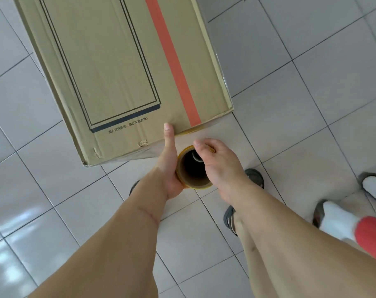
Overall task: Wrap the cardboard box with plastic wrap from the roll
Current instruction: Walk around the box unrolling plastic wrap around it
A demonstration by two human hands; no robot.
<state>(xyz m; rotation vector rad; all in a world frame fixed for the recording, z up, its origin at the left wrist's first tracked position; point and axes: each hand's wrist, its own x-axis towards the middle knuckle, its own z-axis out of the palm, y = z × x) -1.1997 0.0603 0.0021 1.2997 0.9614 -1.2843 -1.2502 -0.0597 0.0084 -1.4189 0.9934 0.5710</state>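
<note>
A tall cardboard box [118, 67] with black line printing and an orange tape stripe stands on the tiled floor, filling the upper left. Just below its near edge I hold the roll of plastic wrap [192, 168] upright, its hollow cardboard core facing the camera. My left hand [170, 166] grips the roll's left side, with the thumb stretched up to the box's near edge. My right hand [217, 164] curls over the roll's top right rim, thumb at the core's opening. A clear film seems to cover the box's near side, but I cannot tell for sure.
Grey floor tiles [311, 82] surround the box. My sandalled feet [254, 175] are beneath the roll. Another person's feet in white socks and sandals [337, 220], with a red trouser leg, stand at the lower right.
</note>
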